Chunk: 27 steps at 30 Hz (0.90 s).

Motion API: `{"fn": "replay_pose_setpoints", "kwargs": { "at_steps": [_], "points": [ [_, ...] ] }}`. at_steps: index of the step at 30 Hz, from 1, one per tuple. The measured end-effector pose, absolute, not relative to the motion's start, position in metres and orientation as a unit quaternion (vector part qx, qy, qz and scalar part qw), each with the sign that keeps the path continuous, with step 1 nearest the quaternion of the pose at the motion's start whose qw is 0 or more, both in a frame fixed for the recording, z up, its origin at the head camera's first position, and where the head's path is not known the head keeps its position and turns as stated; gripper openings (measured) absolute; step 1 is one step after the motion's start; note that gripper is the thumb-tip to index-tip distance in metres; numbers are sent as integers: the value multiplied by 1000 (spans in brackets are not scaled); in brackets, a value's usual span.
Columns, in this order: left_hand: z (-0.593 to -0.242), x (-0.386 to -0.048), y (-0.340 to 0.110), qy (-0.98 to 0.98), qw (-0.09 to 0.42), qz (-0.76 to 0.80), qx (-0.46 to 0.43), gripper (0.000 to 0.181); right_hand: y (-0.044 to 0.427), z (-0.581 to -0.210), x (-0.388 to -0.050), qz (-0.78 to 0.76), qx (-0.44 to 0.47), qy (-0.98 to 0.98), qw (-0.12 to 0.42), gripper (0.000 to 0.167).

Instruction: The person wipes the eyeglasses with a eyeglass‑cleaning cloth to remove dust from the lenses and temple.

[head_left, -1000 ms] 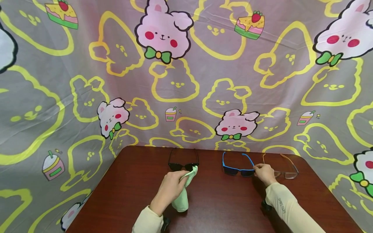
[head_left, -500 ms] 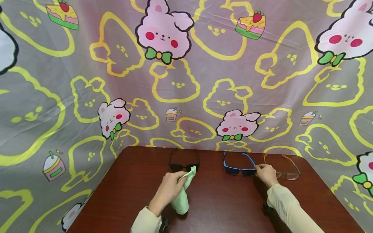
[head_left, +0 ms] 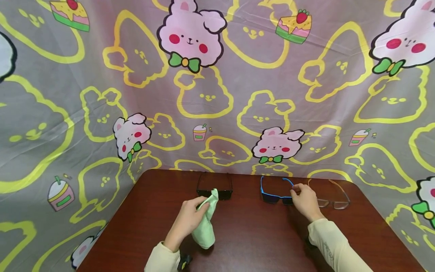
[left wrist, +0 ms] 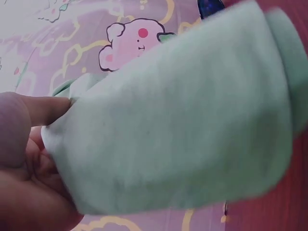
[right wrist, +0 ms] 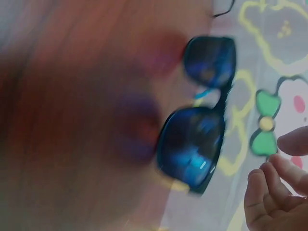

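Note:
Between thumb and fingers, my left hand (head_left: 185,221) pinches a pale green cloth (head_left: 205,228) that hangs down in front of the black sunglasses (head_left: 225,195). In the left wrist view the cloth (left wrist: 183,125) spreads out from the left hand (left wrist: 29,159) and covers much of the view. My right hand (head_left: 306,202) is by the right hinge of the blue-framed sunglasses (head_left: 270,198). The right wrist view shows the right hand (right wrist: 276,192) with bent, relaxed fingers, apart from the dark-lensed sunglasses (right wrist: 190,147) and holding nothing.
Clear-lensed glasses with orange-brown temples (head_left: 341,205) lie on the reddish-brown table (head_left: 253,241), right of the blue pair and partly behind my right hand. A patterned curtain (head_left: 238,83) hangs behind the table and at its sides.
My left hand and the cloth have shifted left, uncovering more of the black sunglasses. My right hand has let go of the blue sunglasses' hinge and risen slightly.

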<state>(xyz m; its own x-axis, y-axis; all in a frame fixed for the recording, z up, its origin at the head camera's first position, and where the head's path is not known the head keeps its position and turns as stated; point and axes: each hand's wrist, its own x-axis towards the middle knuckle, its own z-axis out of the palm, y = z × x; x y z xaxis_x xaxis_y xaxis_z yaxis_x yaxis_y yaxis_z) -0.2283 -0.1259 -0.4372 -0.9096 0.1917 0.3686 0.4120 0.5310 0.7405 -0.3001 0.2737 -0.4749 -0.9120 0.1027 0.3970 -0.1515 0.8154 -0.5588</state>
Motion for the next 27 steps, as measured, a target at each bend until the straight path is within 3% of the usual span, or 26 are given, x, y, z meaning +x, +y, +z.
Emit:
{"fn": "replay_pose_setpoints", "kwargs": {
  "at_steps": [5, 14, 27],
  "points": [
    [-437, -228, -126, -861, 101, -473, -158, 9, 252, -472, -301, 308, 43, -922, 229, 17],
    [-433, -229, -127, -838, 117, -512, -144, 9, 209, -473, -310, 316, 84, -908, 260, 9],
    [-432, -228, -129, -852, 118, -497, -114, 8, 157, -487, -328, 277, 237, -915, 172, 6]
  ]
}}
